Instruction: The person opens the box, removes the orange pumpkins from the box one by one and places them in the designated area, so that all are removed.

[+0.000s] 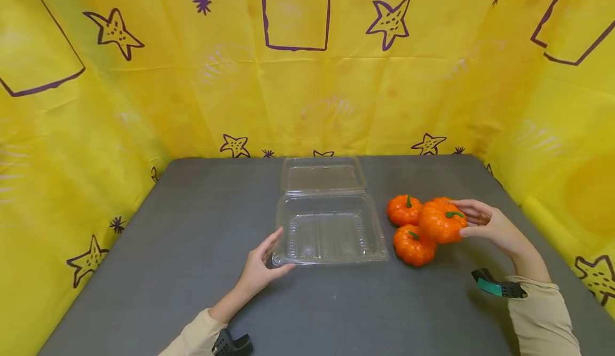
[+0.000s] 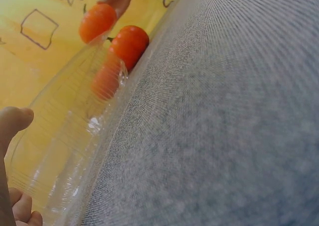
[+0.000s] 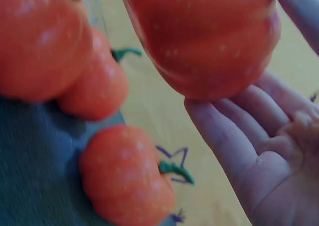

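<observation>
My right hand (image 1: 495, 230) holds a small orange pumpkin (image 1: 439, 223) with a green stem, thumb on one side and fingers on the other. The right wrist view shows this pumpkin (image 3: 209, 37) raised off the table, with the fingertips against its side. Beneath and beside it sit three similar pumpkins: one at the back left (image 1: 402, 212), one in front (image 1: 413, 249), and one mostly hidden behind the held one. At the near left corner of a clear plastic clamshell container (image 1: 326, 233), my left hand (image 1: 259, 268) spreads its thumb and fingers; whether they touch it I cannot tell.
The container's lid (image 1: 324, 177) lies folded back toward the rear wall. Yellow cloth (image 1: 307, 94) with purple drawings surrounds the grey table (image 1: 211, 212) at the back and sides. Each wrist wears a dark band (image 1: 499, 286).
</observation>
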Tool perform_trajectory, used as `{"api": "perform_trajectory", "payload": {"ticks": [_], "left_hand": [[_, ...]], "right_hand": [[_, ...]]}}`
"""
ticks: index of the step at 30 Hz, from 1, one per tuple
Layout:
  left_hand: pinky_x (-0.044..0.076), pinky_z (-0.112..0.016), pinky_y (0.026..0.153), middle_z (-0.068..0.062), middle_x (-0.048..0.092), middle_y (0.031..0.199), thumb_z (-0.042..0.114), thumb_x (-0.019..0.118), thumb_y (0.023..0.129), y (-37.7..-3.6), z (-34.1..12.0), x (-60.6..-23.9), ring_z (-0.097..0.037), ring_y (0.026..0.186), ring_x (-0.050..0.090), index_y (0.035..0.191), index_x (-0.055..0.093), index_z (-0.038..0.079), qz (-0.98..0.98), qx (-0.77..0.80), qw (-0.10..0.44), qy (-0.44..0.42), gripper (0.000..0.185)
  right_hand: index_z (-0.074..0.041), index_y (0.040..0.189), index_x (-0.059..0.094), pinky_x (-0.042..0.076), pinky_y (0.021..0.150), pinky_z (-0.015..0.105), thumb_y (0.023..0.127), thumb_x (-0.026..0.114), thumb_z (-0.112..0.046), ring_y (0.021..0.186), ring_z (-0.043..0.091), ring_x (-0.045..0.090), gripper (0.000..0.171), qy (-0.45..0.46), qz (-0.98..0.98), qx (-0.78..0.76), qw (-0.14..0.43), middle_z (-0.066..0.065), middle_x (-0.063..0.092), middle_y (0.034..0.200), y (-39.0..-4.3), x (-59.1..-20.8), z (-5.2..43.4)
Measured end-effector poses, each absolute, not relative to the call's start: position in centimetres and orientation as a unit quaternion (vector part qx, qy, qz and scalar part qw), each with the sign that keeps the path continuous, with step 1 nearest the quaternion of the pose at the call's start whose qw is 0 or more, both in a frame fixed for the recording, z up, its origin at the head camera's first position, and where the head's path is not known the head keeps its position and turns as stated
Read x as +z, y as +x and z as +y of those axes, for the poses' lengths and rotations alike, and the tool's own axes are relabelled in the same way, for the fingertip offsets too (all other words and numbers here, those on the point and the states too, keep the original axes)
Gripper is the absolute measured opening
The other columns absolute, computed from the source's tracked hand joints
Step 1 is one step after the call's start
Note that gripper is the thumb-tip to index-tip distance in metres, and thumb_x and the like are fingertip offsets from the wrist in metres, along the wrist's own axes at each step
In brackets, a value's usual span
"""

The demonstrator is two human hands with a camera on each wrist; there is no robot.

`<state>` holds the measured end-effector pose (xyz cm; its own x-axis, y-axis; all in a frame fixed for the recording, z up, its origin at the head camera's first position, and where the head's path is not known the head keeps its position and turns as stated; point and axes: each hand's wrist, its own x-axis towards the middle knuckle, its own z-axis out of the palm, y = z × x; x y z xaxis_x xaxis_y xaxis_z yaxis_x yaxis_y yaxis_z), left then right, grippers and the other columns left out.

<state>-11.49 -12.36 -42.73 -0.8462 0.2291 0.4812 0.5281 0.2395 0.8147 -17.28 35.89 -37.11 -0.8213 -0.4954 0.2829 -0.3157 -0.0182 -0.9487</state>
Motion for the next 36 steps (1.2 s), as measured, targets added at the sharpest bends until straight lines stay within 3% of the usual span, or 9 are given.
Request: {"api": "perform_trajectory", "payload": {"ticks": [9, 14, 19, 28, 36], "left_hand": [[0.031, -0.043, 0.093, -0.031, 0.040, 0.126, -0.008, 0.076, 0.063, -11.5, -11.9, -42.7, -0.039, 0.116, 0.038, 0.124, 0.040, -0.017, -0.777, -0.569, 0.132, -0.233, 0.071], [0.031, -0.044, 0.092, -0.030, 0.041, 0.126, -0.007, 0.077, 0.063, -11.5, -11.9, -42.5, -0.037, 0.116, 0.039, 0.124, 0.041, -0.014, -0.780, -0.565, 0.134, -0.232, 0.072], [0.032, -0.045, 0.092, -0.030, 0.041, 0.126, -0.007, 0.077, 0.062, -11.4, -12.1, -42.5, -0.038, 0.116, 0.039, 0.125, 0.041, -0.013, -0.781, -0.566, 0.134, -0.226, 0.072], [0.028, -0.023, 0.096, -0.030, 0.038, 0.128, -0.009, 0.075, 0.064, -11.4, -12.4, -43.1, -0.038, 0.119, 0.034, 0.125, 0.038, -0.016, -0.767, -0.584, 0.130, -0.230, 0.072], [0.030, -0.021, 0.095, -0.035, 0.039, 0.125, -0.012, 0.075, 0.062, -11.8, -12.2, -43.3, -0.040, 0.117, 0.035, 0.123, 0.038, -0.019, -0.762, -0.578, 0.147, -0.253, 0.071]], "right_hand": [[-0.006, 0.125, 0.050, 0.047, 0.078, 0.022, 0.080, 0.050, 0.020, 0.104, 0.008, 0.053, 0.052, -0.285, 0.707, -0.640, 0.097, -0.004, 0.057, 0.118, -16.5, -37.4, 39.0], [-0.009, 0.123, 0.050, 0.048, 0.077, 0.024, 0.080, 0.048, 0.020, 0.105, 0.006, 0.052, 0.052, -0.290, 0.708, -0.630, 0.132, -0.005, 0.057, 0.117, -16.4, -37.9, 39.9], [-0.005, 0.123, 0.048, 0.047, 0.078, 0.024, 0.081, 0.050, 0.018, 0.106, 0.005, 0.051, 0.048, -0.287, 0.723, -0.610, 0.148, -0.006, 0.056, 0.118, -16.6, -38.4, 40.1], [0.001, 0.112, 0.048, 0.041, 0.080, 0.014, 0.077, 0.060, 0.011, 0.104, -0.004, 0.047, 0.038, -0.258, 0.800, -0.528, 0.126, -0.012, 0.053, 0.111, -16.9, -39.0, 40.3], [0.000, 0.107, 0.048, 0.039, 0.081, 0.015, 0.077, 0.061, 0.008, 0.103, -0.002, 0.048, 0.034, -0.246, 0.807, -0.520, 0.135, 0.000, 0.049, 0.111, -16.5, -39.3, 40.7]]}}
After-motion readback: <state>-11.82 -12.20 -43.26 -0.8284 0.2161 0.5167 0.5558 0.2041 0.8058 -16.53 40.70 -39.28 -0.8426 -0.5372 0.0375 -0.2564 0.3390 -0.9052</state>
